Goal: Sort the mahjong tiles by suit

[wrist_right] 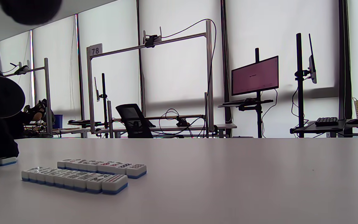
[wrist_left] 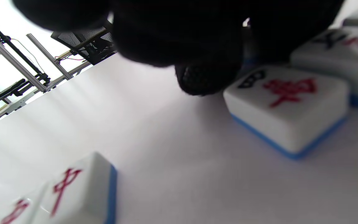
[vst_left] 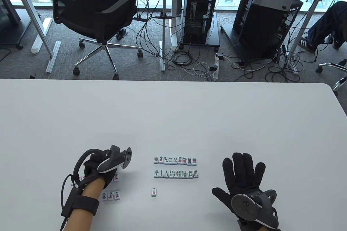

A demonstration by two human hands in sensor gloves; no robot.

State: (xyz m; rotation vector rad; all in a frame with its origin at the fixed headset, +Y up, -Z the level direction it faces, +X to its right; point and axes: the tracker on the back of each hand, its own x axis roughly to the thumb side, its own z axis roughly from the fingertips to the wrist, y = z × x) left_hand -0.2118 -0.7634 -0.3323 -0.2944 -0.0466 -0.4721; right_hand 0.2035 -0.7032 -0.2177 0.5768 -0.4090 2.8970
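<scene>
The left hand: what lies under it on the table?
Loose character tiles peek out beside the left hand, and in the left wrist view a fingertip comes down next to one of them. The hand hides how many more lie beneath it.

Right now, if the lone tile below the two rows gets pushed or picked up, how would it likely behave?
The lone tile lies flat, face up, a low rigid-looking block, so it should slide on the smooth white table rather than tip or roll. Its glossy rounded edges, seen on similar tiles in the left wrist view, may feel slippery.
</scene>
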